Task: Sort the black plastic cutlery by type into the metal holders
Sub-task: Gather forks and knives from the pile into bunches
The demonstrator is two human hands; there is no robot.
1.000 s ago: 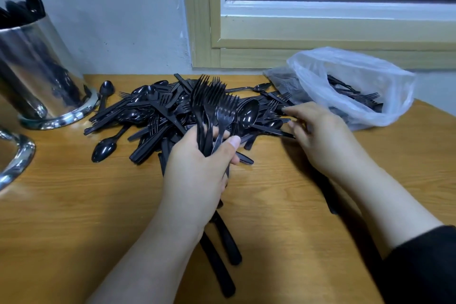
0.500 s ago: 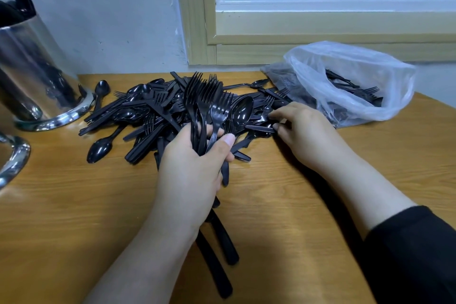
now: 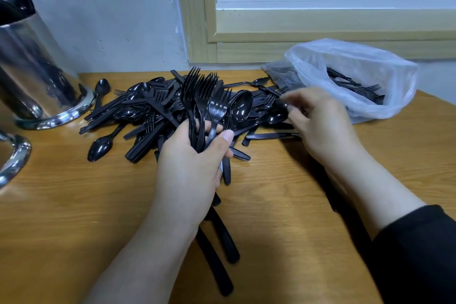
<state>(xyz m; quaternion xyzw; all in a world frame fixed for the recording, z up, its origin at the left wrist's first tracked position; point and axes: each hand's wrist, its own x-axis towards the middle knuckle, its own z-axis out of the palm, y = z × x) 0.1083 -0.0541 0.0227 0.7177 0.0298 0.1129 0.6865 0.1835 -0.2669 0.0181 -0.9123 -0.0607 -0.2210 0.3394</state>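
Left hand (image 3: 195, 165) clutched a fanned bunch of forks (image 3: 204, 96) by the handles. Right hand (image 3: 318, 126), at 2 o'clock, looked blurry, grip unclear. That light, slick plastic was probably best pinched mid-handle.

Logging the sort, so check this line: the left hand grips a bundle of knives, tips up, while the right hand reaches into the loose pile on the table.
One error: the left hand grips a bundle of forks, tines up, not knives. The head view shows this. The right hand does reach into the loose pile on the table.
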